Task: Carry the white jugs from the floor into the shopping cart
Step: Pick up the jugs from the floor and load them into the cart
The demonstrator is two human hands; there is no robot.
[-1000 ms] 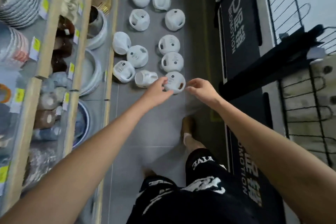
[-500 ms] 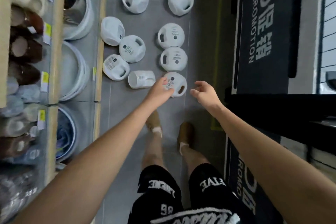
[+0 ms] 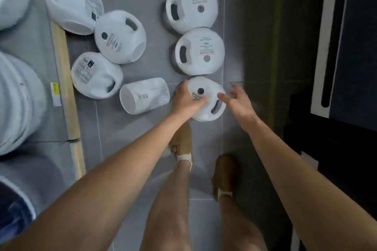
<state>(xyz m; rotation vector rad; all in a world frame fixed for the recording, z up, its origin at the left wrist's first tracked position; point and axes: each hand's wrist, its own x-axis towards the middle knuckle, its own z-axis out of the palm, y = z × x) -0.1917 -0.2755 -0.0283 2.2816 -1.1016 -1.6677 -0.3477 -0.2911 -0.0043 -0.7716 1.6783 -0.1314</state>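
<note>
- Head view: we see both arms stretched down toward the floor. The left hand point(image 3: 186, 101) curls around the left side of the nearest white jug point(image 3: 206, 87), with the thumb on top.
- The right hand point(image 3: 237, 102) is spread with loose fingers, and one fingertip touches the jug near its handle hole.
- This jug stands on the grey floor point(image 3: 142, 128), just before a brown shoe point(image 3: 182, 140).
- The left hand covers part of the jug, and its label is too blurred to read.
</note>
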